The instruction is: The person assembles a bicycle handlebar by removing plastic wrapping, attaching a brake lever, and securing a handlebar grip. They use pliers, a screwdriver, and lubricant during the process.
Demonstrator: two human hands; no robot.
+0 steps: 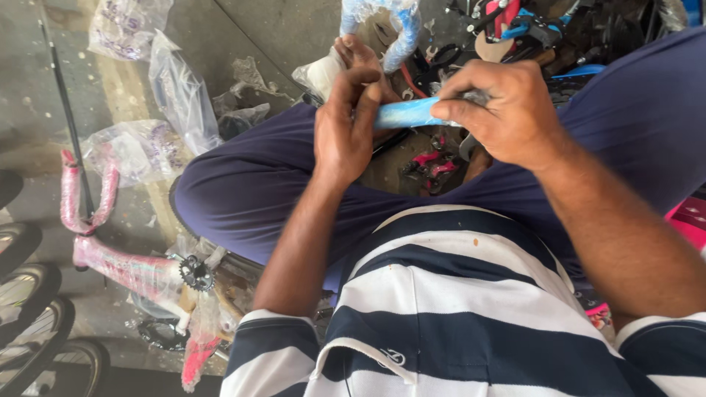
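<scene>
A blue plastic-wrapped tube sat over the person's lap, pinched by both fists: left hand curled around one end, right hand clamped on the other. Clear crinkly plastic bags lay on the floor, beside a pink-wrapped bike frame.

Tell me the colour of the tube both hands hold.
Light blue tube, wrapped in clear plastic; head view.

left hand grips blue tube | right hand pinches its other end | pink frame on floor, left
</scene>
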